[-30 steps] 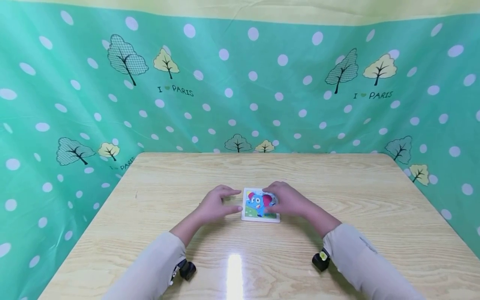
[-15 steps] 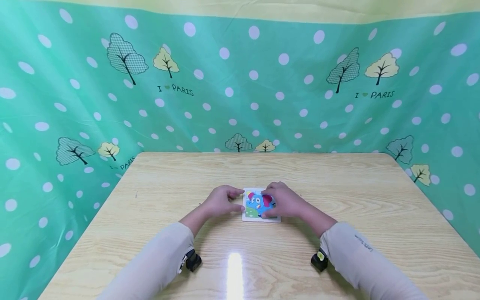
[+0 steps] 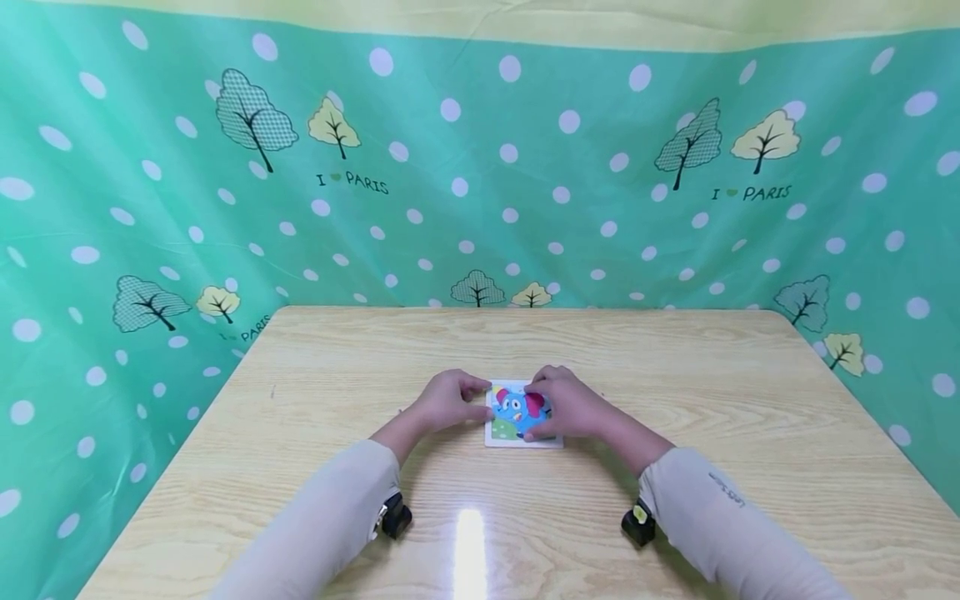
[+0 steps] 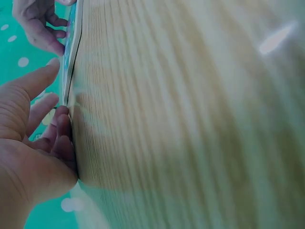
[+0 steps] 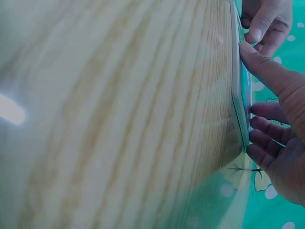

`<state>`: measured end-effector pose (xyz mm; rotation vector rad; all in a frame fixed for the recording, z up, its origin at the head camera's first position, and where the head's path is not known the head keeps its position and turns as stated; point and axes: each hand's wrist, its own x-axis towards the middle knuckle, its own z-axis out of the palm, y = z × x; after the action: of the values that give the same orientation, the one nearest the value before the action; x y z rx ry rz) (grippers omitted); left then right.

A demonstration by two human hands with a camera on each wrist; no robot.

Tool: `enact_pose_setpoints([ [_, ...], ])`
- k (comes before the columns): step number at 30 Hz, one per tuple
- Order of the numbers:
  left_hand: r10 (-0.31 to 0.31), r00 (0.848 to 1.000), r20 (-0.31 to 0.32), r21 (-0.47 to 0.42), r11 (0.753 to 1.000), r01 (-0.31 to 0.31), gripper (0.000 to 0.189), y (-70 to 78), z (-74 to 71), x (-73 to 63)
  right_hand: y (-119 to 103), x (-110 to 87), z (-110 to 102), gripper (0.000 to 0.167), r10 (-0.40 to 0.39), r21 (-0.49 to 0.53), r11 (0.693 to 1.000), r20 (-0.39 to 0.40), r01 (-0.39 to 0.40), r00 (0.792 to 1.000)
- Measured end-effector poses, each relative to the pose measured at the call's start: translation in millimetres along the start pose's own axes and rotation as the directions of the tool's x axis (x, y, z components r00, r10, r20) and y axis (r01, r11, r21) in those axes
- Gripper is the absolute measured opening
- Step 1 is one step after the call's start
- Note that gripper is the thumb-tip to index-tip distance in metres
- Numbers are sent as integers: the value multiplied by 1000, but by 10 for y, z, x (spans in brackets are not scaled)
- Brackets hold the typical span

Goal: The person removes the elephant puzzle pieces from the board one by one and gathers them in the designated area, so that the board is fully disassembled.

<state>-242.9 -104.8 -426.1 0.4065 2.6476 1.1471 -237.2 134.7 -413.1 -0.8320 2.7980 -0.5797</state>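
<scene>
A small square picture board (image 3: pixel 504 428) with a white border and a blue cartoon elephant lies flat on the table. At its left edge, my left hand (image 3: pixel 447 402) has thumb and fingers spread apart, tips at or touching the border. My right hand (image 3: pixel 573 404) covers the right part of the picture, its thumb and fingers resting on the face with a gap between them. Seen edge-on in the right wrist view, the board (image 5: pixel 240 90) is thin and lies under the right thumb and fingertips. Part of the elephant is hidden by the right hand.
The pale wood-grain table (image 3: pixel 660 358) spreads around the board and carries a bright light reflection (image 3: pixel 470 550) in front. Behind it hangs a green curtain (image 3: pixel 420 200) with white dots and trees. A black camera (image 3: pixel 638 525) sits on the right wrist, another on the left.
My left hand has moved slightly right, from just beside the board to its left edge. My right thumb has shifted a little toward the near side of the picture. The board lies almost where it was.
</scene>
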Motion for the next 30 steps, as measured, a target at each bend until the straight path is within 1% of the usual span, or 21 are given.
enact_pose_setpoints([
  [6,-14,1000,-3,28,999,15,47,13,32,60,10,1,5,73,-18,19,1000,-9,18,1000],
  [10,-29,1000,-2,39,999,29,43,24,39,94,16,1,12,74,-14,40,999,-15,15,1000],
  [14,-28,1000,-5,47,998,28,41,35,31,111,26,12,36,74,-9,65,998,-36,11,999],
  [21,-28,1000,-5,50,998,28,40,30,31,133,-6,53,100,70,63,128,990,-98,-50,993],
  [25,-30,1000,-3,40,999,31,38,23,39,143,-38,80,121,71,88,154,985,-90,-73,992],
  [30,-49,999,0,26,998,49,38,51,36,141,-60,107,144,70,112,189,977,-74,-97,991],
])
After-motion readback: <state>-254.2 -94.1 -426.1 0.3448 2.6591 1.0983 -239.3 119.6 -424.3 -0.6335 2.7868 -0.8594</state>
